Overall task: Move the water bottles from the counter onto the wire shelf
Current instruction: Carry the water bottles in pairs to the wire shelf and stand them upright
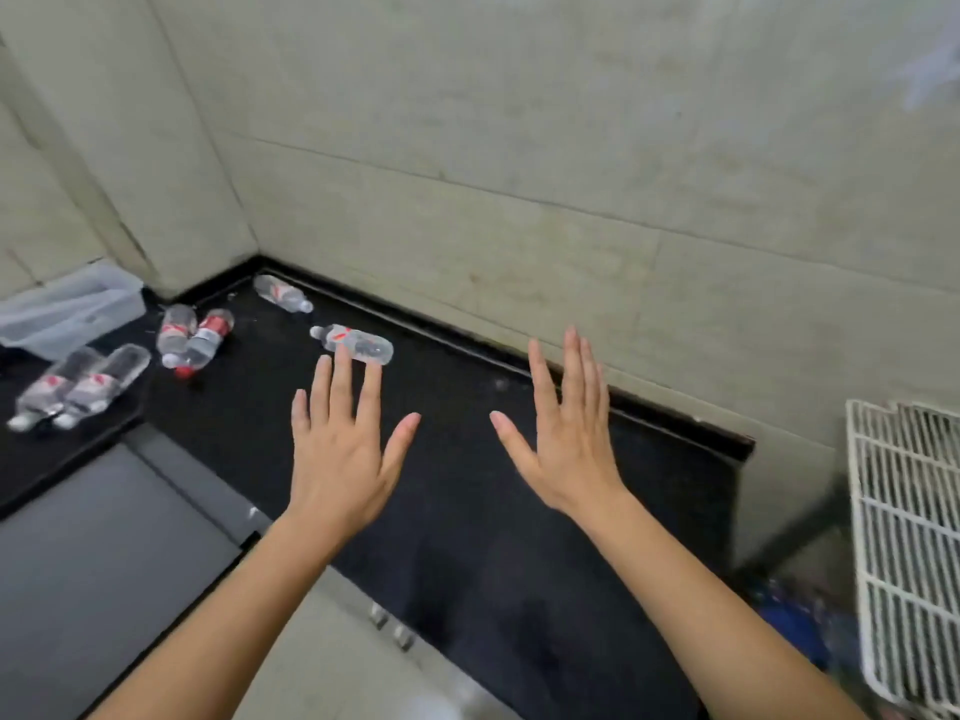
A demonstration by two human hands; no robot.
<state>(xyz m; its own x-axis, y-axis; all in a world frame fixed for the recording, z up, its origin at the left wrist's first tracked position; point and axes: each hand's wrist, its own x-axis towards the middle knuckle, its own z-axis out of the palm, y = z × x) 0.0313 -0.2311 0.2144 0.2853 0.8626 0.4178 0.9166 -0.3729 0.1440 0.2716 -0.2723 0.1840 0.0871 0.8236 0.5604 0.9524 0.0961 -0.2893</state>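
Several clear water bottles with red-and-white labels lie on their sides on the black counter [467,511]. The nearest bottle [358,344] rests just beyond the fingertips of my left hand [340,449]. Another bottle [283,293] lies in the back corner. A pair of bottles [195,337] sits left of it, and two more bottles [78,387] lie at the far left. My right hand [563,433] hovers over bare counter, palm down. Both hands are spread flat and hold nothing. The white wire shelf [909,537] stands at the right edge.
A translucent plastic bin [67,314] sits at the back left against the tiled wall [519,148]. A grey surface [93,563] lies lower left of the counter. Blue items [795,621] show below the shelf.
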